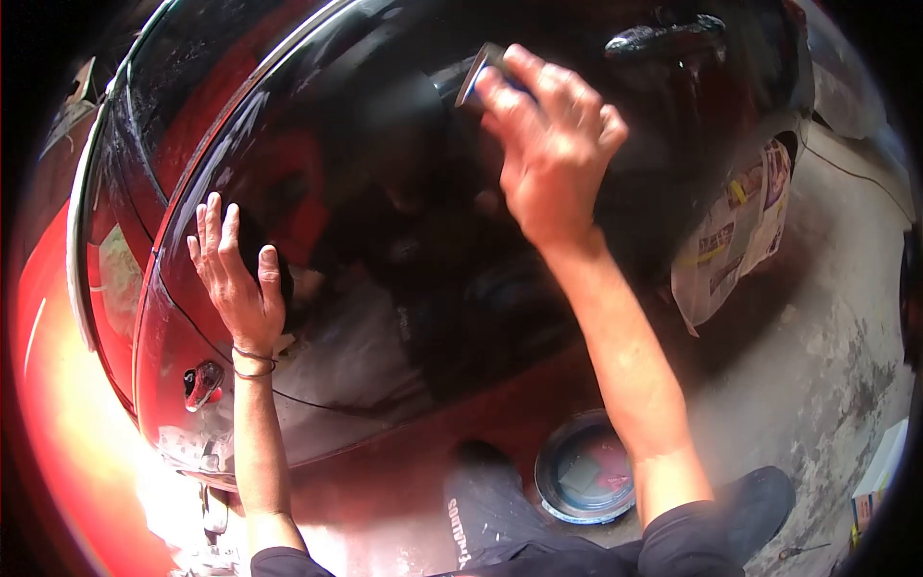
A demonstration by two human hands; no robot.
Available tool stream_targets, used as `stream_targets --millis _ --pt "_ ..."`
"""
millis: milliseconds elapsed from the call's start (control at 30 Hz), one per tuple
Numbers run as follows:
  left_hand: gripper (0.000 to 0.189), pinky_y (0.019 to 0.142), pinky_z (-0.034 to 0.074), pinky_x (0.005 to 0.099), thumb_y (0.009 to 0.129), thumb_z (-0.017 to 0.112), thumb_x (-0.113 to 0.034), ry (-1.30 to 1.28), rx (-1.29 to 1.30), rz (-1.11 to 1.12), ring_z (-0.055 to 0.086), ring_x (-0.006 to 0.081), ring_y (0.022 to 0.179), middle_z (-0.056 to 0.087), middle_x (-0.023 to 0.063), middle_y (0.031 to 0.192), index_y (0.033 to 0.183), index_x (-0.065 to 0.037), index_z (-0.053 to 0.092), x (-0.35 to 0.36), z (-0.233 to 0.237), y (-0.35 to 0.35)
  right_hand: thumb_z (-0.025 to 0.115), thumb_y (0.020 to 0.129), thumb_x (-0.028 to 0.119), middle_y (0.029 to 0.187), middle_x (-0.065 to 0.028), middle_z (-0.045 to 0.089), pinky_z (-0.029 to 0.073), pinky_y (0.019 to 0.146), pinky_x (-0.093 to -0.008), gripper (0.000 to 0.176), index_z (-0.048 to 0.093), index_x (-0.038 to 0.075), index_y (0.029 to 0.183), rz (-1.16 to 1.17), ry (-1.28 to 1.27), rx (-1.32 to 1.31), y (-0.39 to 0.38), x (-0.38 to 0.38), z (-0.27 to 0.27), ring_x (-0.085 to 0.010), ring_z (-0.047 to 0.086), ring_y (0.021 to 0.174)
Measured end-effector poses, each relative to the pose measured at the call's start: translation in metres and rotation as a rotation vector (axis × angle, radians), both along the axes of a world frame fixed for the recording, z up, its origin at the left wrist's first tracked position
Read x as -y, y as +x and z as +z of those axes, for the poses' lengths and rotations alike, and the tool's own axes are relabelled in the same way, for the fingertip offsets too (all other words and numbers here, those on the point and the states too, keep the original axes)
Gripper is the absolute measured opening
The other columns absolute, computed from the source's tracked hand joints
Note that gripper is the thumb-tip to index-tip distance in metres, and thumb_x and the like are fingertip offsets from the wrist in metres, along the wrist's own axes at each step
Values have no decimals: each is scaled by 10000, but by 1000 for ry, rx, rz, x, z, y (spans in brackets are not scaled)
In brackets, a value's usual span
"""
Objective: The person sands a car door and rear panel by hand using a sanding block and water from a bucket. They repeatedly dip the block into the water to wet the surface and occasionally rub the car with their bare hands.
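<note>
My right hand (553,144) is closed around a small flat sanding pad (478,77) with a brownish face and a blue part, held at the upper part of a glossy dark car panel (413,288). Much of the pad is hidden behind the fingers. Lower down on the left, my left hand (236,279) lies open against the same panel near its edge, fingers stretched upward and holding nothing. Whitish smears (236,130) mark the panel along that edge.
A round basin (550,508) with water and a few flat pieces stands on the floor by my legs. Printed paper (731,231) hangs at the wheel area on the right. A door handle (665,37) is at the top; a box (880,471) sits at lower right.
</note>
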State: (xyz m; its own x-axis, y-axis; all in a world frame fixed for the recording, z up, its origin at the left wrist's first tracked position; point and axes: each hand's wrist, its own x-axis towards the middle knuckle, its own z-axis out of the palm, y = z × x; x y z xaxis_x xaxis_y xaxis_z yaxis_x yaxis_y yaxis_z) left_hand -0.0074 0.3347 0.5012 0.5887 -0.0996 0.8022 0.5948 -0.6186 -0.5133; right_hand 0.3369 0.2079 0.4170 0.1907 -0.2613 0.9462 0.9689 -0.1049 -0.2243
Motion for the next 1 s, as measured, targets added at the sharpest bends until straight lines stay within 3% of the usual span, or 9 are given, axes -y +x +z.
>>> stream_targets --millis 100,233,400,600,667,800,833,933,1000 --pt "568 1350 187 587 1108 595 -325 -13 7 9 356 375 1649 463 175 1730 1603 -57 519 -1 0 -1 841 925 165 1413 11 726 403 1043 -515 346 824 264 1256 59 75 -15 5 -16 3 -269 642 1283" --pt "551 1349 204 568 1144 546 -369 7 20 18 370 370 1644 478 182 1719 1594 -51 530 2 0 2 843 911 167 1417 54 745 353 1073 -462 308 831 294 1192 157 -57 -59 -39 -2 -68 -245 631 1298" --pt "567 1355 187 568 1102 610 -312 -18 4 1 372 363 1643 474 172 1723 1599 -52 528 -1 -2 0 837 908 113 1415 27 754 388 1076 -442 334 830 249 1213 36 75 32 10 -12 12 -265 651 1274" --pt "556 1351 186 582 1132 573 -360 -2 14 -4 368 364 1644 478 172 1720 1591 -48 534 -2 -2 1 848 874 122 1430 55 736 357 1038 -460 326 846 269 1164 160 -49 -42 -36 2 -67 -217 617 1265" --pt "549 1347 193 583 1142 544 -340 19 4 9 366 370 1645 477 168 1723 1607 -51 519 -2 -1 2 843 902 146 1414 37 747 355 1083 -419 351 835 248 1238 70 -65 -17 -23 6 -40 -238 626 1281" --pt "560 1342 196 591 1150 532 -372 14 -10 -10 366 389 1643 482 188 1715 1596 -32 530 0 -2 3 852 905 208 1328 5 744 412 1006 -474 312 806 204 1214 81 141 -182 -27 -7 6 -290 627 1190" --pt "566 1339 196 594 1158 509 -375 20 -22 1 359 400 1646 477 195 1717 1604 -28 520 1 -2 3 871 897 253 1326 -52 731 432 977 -482 354 806 188 1239 118 157 -215 -45 -11 -1 -308 626 1168" --pt "569 1339 193 599 1161 492 -371 31 -33 7 353 405 1648 473 200 1719 1613 -26 507 2 -3 4 765 965 231 1513 -102 636 423 989 -496 346 798 328 1296 238 29 -154 -101 -22 -47 -276 608 1246" --pt "579 1339 185 607 1163 477 -372 31 -41 22 341 409 1653 453 201 1730 1631 -31 480 3 -3 6 756 960 250 1533 -86 629 425 983 -485 360 799 337 1306 259 0 -137 -97 -18 -53 -257 606 1246"
